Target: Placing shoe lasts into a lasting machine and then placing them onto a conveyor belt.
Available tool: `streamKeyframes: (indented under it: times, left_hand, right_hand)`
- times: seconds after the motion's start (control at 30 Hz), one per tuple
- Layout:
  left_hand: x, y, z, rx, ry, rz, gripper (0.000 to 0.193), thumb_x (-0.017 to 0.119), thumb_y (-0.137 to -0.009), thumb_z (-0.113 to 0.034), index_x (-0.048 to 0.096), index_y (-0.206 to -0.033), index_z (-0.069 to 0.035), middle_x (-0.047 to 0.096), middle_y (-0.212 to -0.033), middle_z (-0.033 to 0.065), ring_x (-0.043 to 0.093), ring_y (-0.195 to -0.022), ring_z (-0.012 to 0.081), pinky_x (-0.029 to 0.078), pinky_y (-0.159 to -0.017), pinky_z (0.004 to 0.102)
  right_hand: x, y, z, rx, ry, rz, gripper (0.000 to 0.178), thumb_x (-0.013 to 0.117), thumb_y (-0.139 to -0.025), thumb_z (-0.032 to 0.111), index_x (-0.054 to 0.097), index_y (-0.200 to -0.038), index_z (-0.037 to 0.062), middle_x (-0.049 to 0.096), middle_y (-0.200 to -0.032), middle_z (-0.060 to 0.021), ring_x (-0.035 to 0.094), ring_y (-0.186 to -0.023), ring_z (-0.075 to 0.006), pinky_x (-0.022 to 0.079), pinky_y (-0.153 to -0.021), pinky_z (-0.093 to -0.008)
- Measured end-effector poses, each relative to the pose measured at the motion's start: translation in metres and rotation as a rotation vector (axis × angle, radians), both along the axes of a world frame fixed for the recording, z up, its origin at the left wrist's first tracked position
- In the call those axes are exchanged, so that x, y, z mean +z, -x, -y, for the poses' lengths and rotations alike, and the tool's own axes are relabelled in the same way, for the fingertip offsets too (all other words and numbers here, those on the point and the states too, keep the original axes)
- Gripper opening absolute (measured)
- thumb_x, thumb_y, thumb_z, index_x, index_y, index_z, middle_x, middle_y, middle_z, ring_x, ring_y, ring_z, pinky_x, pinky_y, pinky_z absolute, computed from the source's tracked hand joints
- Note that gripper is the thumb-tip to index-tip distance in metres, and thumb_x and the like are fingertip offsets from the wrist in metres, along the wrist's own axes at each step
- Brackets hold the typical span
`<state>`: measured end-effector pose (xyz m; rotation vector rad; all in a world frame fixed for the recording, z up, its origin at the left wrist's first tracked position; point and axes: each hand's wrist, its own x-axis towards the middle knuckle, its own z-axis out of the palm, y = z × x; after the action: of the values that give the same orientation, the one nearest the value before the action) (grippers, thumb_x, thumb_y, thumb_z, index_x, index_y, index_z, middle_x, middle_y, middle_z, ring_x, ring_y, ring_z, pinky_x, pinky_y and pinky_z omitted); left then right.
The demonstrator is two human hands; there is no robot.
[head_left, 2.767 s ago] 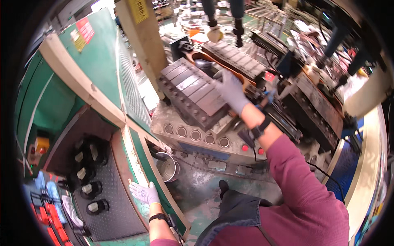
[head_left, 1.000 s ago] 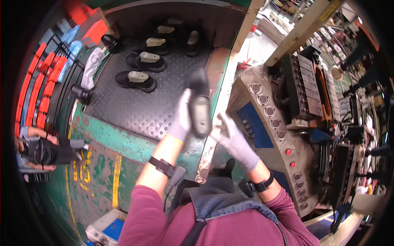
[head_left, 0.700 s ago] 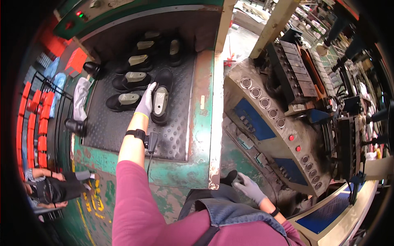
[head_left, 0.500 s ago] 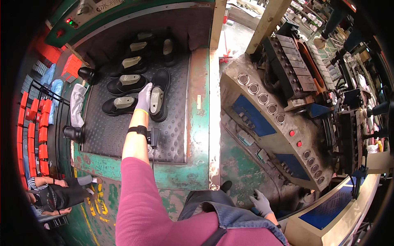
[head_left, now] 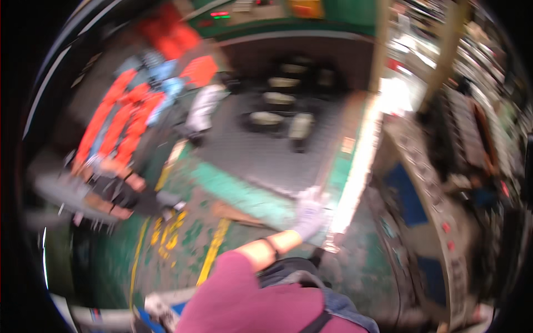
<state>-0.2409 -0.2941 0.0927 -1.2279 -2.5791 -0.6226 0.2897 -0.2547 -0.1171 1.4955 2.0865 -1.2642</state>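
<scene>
Everything is smeared by motion. My left hand, in a pale glove, hangs over the green front edge of the machine. Its fingers look stretched out, with no object visible in them. Several black shoes or soles with pale blocks on top, such as this pale-topped one, lie on the dark studded mat in the machine's recess. They are farther away than my left hand and do not touch it. My right hand does not show.
Red trays stand on a rack at the left, near a seated person. At the right is a beige machine panel with blue plates. Yellow lines mark the green floor. A beige post rises at the upper right.
My left hand has left the shoes and drawn back over the front edge. My view has swung, shifting the machine rightward in the picture. My right hand has gone out of sight.
</scene>
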Motion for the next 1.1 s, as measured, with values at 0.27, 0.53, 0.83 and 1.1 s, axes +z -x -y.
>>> streamKeyframes:
  times: [0.27, 0.53, 0.83, 1.1]
  left_hand:
    - [-0.022, -0.012, 0.014, 0.153, 0.318, 0.089, 0.062, 0.048, -0.095, -0.048, 0.044, -0.146, -0.013, 0.031, -0.156, 0.0220, 0.027, -0.146, 0.0330, 0.015, -0.120, 0.0466]
    - [-0.013, -0.020, 0.005, 0.166, 0.399, 0.105, 0.061, 0.045, -0.097, -0.047, 0.041, -0.148, -0.014, 0.029, -0.158, 0.0191, 0.025, -0.148, 0.0305, 0.013, -0.121, 0.0442]
    - [-0.010, -0.019, 0.004, 0.176, 0.413, 0.108, 0.059, 0.043, -0.098, -0.046, 0.040, -0.148, -0.015, 0.029, -0.158, 0.0185, 0.026, -0.148, 0.0297, 0.014, -0.121, 0.0436]
    - [-0.024, -0.019, 0.004, 0.177, 0.344, 0.033, 0.059, 0.047, -0.096, -0.047, 0.044, -0.145, -0.015, 0.034, -0.155, 0.0200, 0.031, -0.144, 0.0310, 0.017, -0.120, 0.0447]
  right_hand:
    - [0.007, 0.110, -0.044, 0.161, -0.043, -0.137, 0.037, 0.063, -0.084, 0.032, 0.068, -0.101, -0.0002, 0.067, -0.105, -0.0278, 0.063, -0.100, -0.0440, 0.051, -0.088, -0.0467]
    - [0.007, 0.146, -0.039, 0.227, -0.042, -0.167, 0.035, 0.062, -0.084, 0.031, 0.068, -0.100, 0.0002, 0.067, -0.104, -0.0276, 0.063, -0.100, -0.0445, 0.051, -0.088, -0.0476]
    - [-0.002, 0.151, -0.038, 0.245, -0.040, -0.160, 0.033, 0.061, -0.083, 0.029, 0.068, -0.099, 0.0007, 0.067, -0.103, -0.0273, 0.063, -0.099, -0.0449, 0.051, -0.088, -0.0485]
    - [0.002, 0.133, -0.038, 0.212, -0.047, -0.153, 0.032, 0.060, -0.083, 0.028, 0.068, -0.099, 0.0011, 0.067, -0.102, -0.0271, 0.063, -0.098, -0.0454, 0.051, -0.087, -0.0493]
